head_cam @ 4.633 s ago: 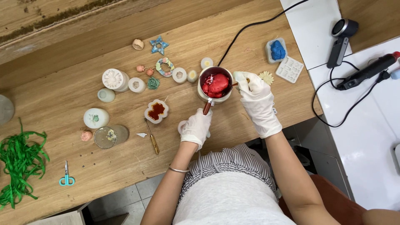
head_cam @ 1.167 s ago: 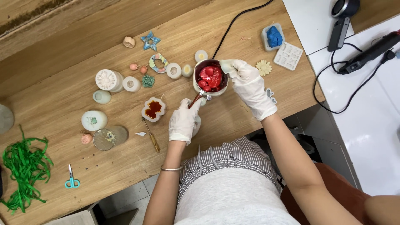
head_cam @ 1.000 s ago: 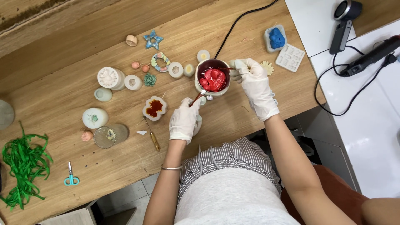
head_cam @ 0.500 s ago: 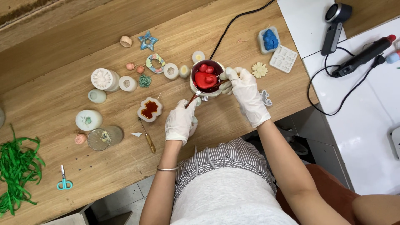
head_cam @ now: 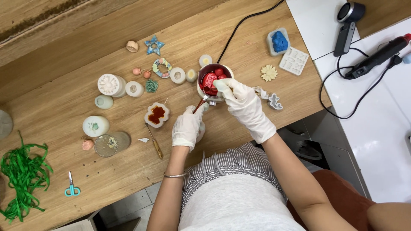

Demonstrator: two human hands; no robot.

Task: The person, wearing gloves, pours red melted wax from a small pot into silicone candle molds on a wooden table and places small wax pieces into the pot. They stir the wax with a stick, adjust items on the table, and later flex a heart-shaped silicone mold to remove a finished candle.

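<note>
A small metal melting pot (head_cam: 201, 87) holds red wax pieces (head_cam: 210, 79) on the wooden table (head_cam: 239, 51). My left hand (head_cam: 187, 127), in a white glove, grips the pot's handle at its lower left. My gloved right hand (head_cam: 242, 102) reaches over the pot's right rim, fingers bent down into the red wax; whether it pinches a piece is hidden. A flower-shaped white mould with red wax in it (head_cam: 157, 114) lies just left of my left hand.
White moulds (head_cam: 110, 84) and small wax shapes spread across the left. A thin tool (head_cam: 154, 143), green scissors (head_cam: 71, 187) and green ribbon (head_cam: 21, 175) lie lower left. A black cord (head_cam: 239, 25) runs from the pot. A blue-filled mould (head_cam: 278, 41) and a heat gun (head_cam: 376, 55) sit right.
The pot has shifted slightly left on the table. My right hand has moved from the pot's right side to over its rim, fingers into the wax. My left hand keeps the handle.
</note>
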